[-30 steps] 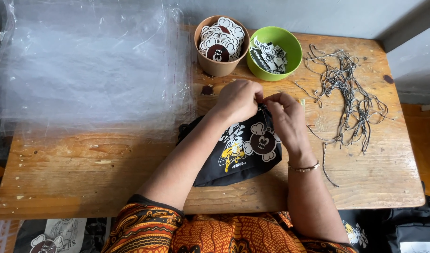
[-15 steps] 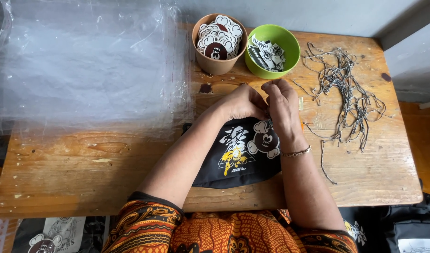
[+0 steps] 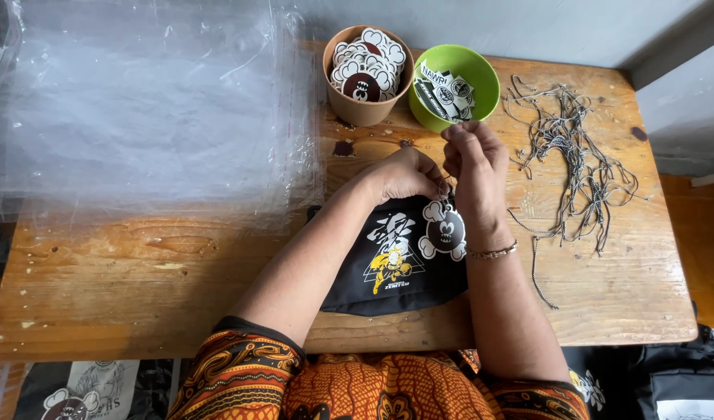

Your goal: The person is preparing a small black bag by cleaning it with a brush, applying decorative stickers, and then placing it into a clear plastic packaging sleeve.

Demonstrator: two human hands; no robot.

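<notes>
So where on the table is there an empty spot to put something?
The bare wood at the front left, between the clear plastic sheets and the table's near edge. There is also a patch at the front right, below the tangled cords. The back is crowded with the brown cup and green bowl.

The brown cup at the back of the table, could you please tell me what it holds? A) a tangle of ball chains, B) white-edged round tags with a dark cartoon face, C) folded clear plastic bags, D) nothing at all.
B: the brown cup is filled with white-edged cartoon tags, while the ball chains lie loose on the wooden table to its right and the clear plastic bags are stacked to its left.
</notes>
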